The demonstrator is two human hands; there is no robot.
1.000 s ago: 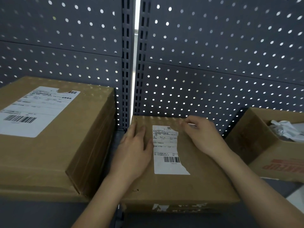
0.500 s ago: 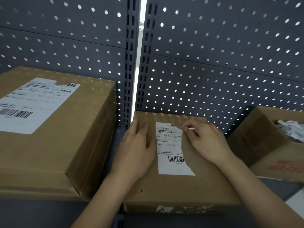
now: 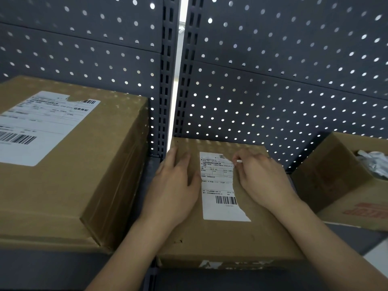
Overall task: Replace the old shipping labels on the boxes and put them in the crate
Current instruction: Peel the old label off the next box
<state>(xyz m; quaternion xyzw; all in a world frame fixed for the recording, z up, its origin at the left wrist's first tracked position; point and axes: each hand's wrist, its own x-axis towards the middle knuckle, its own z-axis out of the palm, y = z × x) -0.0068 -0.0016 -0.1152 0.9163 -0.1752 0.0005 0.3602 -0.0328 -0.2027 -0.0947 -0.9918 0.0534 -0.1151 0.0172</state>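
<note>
Your left hand lay flat, fingers straight and close together, pressing on the top of the small cardboard box just left of the old shipping label, while your right hand curled at the label's upper right edge, thumb and forefinger pinching a lifted white sliver of it. The label, white with printed text and a barcode near its lower end, was stuck to the middle of the box top, and its right side and lower right corner were ragged and torn. The small box sat on the dark grey shelf, its back edge against the perforated back panel. Just beside it on your left stood a larger, taller cardboard box carrying its own white label, torn at the top edge. To your right, apart from the small box, an open carton with red lettering on its side held crumpled white paper. A slotted upright ran up the back panel above your left hand, with a bright gap beside it
</note>
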